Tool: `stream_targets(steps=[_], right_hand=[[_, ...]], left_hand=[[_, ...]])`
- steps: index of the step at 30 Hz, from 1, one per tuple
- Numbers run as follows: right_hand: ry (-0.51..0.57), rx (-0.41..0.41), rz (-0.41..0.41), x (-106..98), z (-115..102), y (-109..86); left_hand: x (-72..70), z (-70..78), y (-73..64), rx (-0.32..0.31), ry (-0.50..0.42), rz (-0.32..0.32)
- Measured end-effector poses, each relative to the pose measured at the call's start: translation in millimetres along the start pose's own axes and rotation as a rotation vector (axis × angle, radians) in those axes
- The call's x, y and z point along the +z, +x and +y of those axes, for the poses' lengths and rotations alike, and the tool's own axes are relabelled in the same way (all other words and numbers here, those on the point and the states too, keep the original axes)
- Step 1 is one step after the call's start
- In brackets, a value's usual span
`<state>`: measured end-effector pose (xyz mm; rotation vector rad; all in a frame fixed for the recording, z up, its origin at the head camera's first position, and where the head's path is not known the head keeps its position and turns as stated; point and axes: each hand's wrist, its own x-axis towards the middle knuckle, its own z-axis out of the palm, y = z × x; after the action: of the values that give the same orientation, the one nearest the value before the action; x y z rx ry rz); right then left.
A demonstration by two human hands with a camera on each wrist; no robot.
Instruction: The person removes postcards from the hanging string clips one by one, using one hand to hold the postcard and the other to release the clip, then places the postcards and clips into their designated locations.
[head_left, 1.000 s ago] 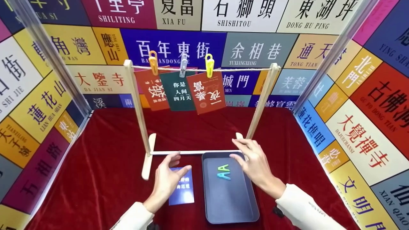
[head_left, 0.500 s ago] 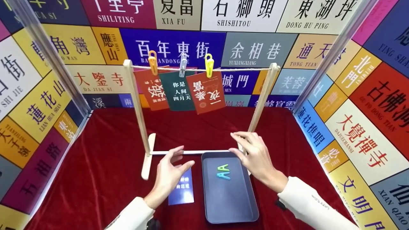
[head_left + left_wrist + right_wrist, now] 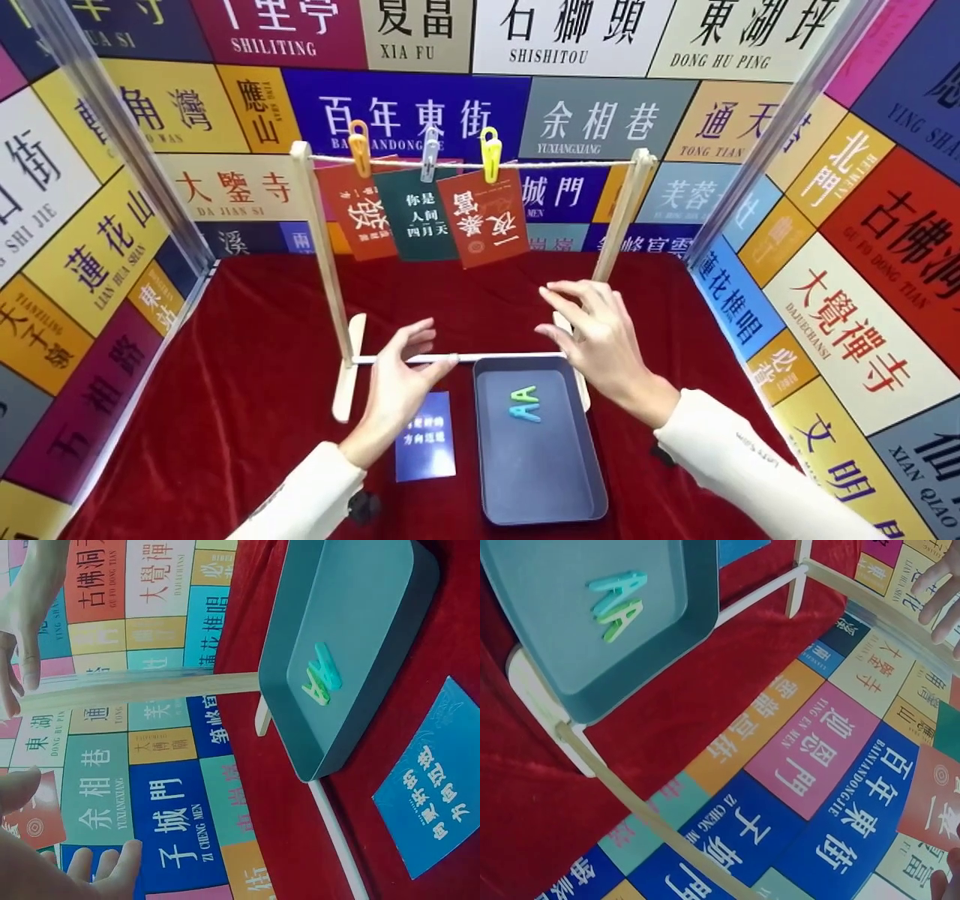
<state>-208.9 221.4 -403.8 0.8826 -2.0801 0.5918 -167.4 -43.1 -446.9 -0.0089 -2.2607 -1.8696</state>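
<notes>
My left hand hovers above the far end of a blue card, thumb and fingers apart with nothing between them. Over the tray's far right corner is my right hand, also holding nothing, its fingers loosely bent. The dark grey tray carries a green clothespin and a blue clothespin side by side. Behind, three cards hang from a string: a red card, a dark green card and another red card. Orange, clear and yellow clothespins grip them.
A wooden frame holds the string between a left post and a right post, with a low crossbar behind the tray. Dark red cloth covers the table. Sign-printed walls enclose the back and sides.
Both hands have risen and moved forward, away from the blue card and tray, uncovering more of the card. The card, tray and clothespins stay where they were.
</notes>
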Motion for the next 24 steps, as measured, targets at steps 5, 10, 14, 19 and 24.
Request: stream_targets(steps=[5,10,14,19,24], right_hand=[[-0.024,-0.028,0.012,-1,2,9.4],[-0.022,-0.052,0.016,-3,4,16.4],[-0.019,-0.064,0.014,-4,5,21.1],[-0.016,-0.077,0.019,-5,7,28.4],[-0.008,-0.096,0.028,-6,9,36.8]], left_hand=[[-0.9,1.8,4.2,0.016,-0.007,-0.002],[-0.4,2.8,8.5,0.047,-0.058,-0.018],[1.4,5.0,11.8,0.056,-0.099,-0.025],[3.8,6.3,16.4,0.068,-0.133,-0.023],[5.8,8.7,21.2,0.076,-0.167,-0.021]])
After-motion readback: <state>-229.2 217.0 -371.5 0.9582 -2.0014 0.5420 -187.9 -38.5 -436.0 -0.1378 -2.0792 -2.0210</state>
